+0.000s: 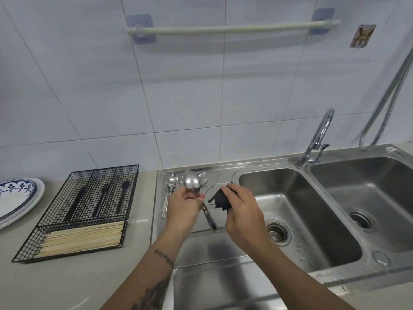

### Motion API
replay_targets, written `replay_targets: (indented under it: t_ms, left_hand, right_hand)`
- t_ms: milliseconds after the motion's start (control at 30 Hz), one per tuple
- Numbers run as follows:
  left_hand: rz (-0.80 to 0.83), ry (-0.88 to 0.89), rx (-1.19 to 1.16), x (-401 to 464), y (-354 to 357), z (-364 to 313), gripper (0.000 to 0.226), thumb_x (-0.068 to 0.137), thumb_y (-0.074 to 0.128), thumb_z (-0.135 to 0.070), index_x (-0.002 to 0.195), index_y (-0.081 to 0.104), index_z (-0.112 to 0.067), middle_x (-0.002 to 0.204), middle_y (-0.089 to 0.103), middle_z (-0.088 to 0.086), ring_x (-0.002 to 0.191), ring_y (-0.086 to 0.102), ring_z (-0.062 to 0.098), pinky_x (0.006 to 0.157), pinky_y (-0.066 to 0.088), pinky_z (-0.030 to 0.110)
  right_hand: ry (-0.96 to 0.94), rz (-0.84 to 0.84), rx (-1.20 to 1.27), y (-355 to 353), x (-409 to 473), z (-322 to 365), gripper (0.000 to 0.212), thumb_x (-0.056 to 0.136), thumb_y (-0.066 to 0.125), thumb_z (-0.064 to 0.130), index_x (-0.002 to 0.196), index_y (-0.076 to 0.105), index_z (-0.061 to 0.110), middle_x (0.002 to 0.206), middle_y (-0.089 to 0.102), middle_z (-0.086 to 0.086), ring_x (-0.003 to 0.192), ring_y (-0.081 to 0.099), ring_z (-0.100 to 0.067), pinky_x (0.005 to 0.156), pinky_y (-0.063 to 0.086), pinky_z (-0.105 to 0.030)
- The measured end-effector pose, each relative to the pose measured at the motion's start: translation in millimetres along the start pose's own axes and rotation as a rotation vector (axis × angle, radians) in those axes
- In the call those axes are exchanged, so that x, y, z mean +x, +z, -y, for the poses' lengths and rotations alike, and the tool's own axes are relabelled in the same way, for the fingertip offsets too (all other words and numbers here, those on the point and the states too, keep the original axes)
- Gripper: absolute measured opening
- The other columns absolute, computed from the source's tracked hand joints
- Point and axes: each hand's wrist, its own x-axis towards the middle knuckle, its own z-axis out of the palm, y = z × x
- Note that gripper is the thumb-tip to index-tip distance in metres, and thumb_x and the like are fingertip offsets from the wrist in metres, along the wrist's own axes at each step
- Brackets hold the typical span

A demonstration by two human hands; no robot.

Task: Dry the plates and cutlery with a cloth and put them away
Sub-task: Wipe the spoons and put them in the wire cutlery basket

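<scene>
White tiled wall (201, 90) with a pale towel rail (232, 29) and a small sticker (362, 36). Below, grey counter (67, 285) adjoining a steel double sink (335, 157) with chrome tap (318, 139) and hose (388, 92).

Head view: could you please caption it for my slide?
Left hand holds a spoon, right hand a dark cloth, above the sink drainboard.

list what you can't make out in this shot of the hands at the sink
All head view:
- Spoon handle: hidden inside the left hand.
- Dark cloth: mostly covered by the right hand.
- Plates: cut off by the left edge.
- Cutlery on the drainboard: blurred; count unclear.
</scene>
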Motion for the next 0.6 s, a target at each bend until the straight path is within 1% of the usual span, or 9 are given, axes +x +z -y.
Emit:
replay_targets:
  t_ms: [67,167,233,300,367,433,467,533,600]
  left_hand:
    - [-0.021,-0.053,-0.092,1,3,-4,0.023,0.084,0.063,0.015,0.094,0.063,-0.006,0.089,0.07,0.011,0.089,0.069,0.027,0.079,0.062,0.041]
    - [-0.038,-0.132,-0.243,-1,6,-12,0.026,0.083,0.059,0.02,0.094,0.061,-0.004,0.089,0.065,0.011,0.085,0.066,0.026,0.064,0.06,0.034]
    - [-0.073,-0.168,-0.321,-1,4,-15,0.028,0.083,0.058,0.019,0.091,0.061,-0.007,0.089,0.065,0.01,0.083,0.064,0.024,0.059,0.056,0.03]
    - [-0.112,-0.211,-0.389,0,-1,-17,0.028,0.085,0.057,0.018,0.092,0.06,-0.009,0.09,0.065,0.01,0.081,0.064,0.023,0.061,0.056,0.03]
    - [-0.111,-0.263,-0.455,0,-4,-18,0.026,0.086,0.055,0.017,0.095,0.06,-0.007,0.089,0.064,0.011,0.079,0.064,0.023,0.064,0.06,0.032]
    - [-0.07,-0.293,-0.499,-3,-5,-21,0.024,0.087,0.054,0.017,0.098,0.059,-0.005,0.085,0.062,0.012,0.076,0.063,0.023,0.067,0.062,0.033]
    - [-0.04,-0.301,-0.518,-5,-6,-23,0.024,0.089,0.053,0.016,0.099,0.059,-0.006,0.082,0.061,0.011,0.076,0.062,0.023,0.071,0.061,0.034]
    - [0.032,-0.321,-0.579,-9,-10,-25,0.018,0.092,0.052,0.009,0.097,0.058,-0.007,0.079,0.059,0.011,0.078,0.062,0.026,0.076,0.059,0.038]
    - [0.099,-0.35,-0.648,-12,-19,-27,0.007,0.094,0.054,-0.003,0.092,0.061,-0.005,0.078,0.06,0.014,0.086,0.065,0.034,0.079,0.059,0.046]
  right_hand:
    - [0.06,-0.016,0.054,6,0,7,0.059,0.071,0.052,-0.005,0.127,0.059,0.011,0.129,0.055,-0.003,0.118,0.05,-0.023,0.098,0.047,-0.037]
    - [0.072,0.007,0.104,11,-5,19,0.06,0.072,0.043,0.003,0.129,0.058,0.013,0.132,0.052,0.001,0.122,0.047,-0.02,0.101,0.045,-0.034]
    - [0.018,0.045,0.117,11,-11,22,0.06,0.074,0.041,0.006,0.131,0.057,0.014,0.133,0.051,0.002,0.122,0.046,-0.018,0.101,0.044,-0.032]
    - [-0.06,0.092,0.081,8,-17,19,0.06,0.077,0.038,0.012,0.134,0.054,0.016,0.134,0.049,0.002,0.123,0.045,-0.019,0.1,0.045,-0.032]
    - [-0.093,0.118,0.027,4,-21,13,0.059,0.079,0.041,0.013,0.137,0.051,0.018,0.135,0.048,0.001,0.122,0.046,-0.021,0.096,0.049,-0.035]
    - [-0.101,0.117,-0.028,1,-18,10,0.059,0.078,0.044,0.011,0.137,0.051,0.018,0.132,0.051,0.0,0.118,0.049,-0.023,0.089,0.053,-0.036]
    - [-0.11,0.109,-0.053,0,-15,10,0.059,0.077,0.041,0.012,0.134,0.053,0.018,0.129,0.053,-0.001,0.114,0.051,-0.023,0.086,0.054,-0.035]
    - [-0.141,0.087,-0.095,-3,-7,8,0.057,0.076,0.037,0.013,0.128,0.06,0.016,0.123,0.058,-0.002,0.108,0.053,-0.023,0.087,0.053,-0.032]
    - [-0.16,0.07,-0.14,-5,-3,0,0.051,0.075,0.046,0.007,0.122,0.064,0.016,0.118,0.061,-0.002,0.106,0.055,-0.024,0.086,0.053,-0.032]
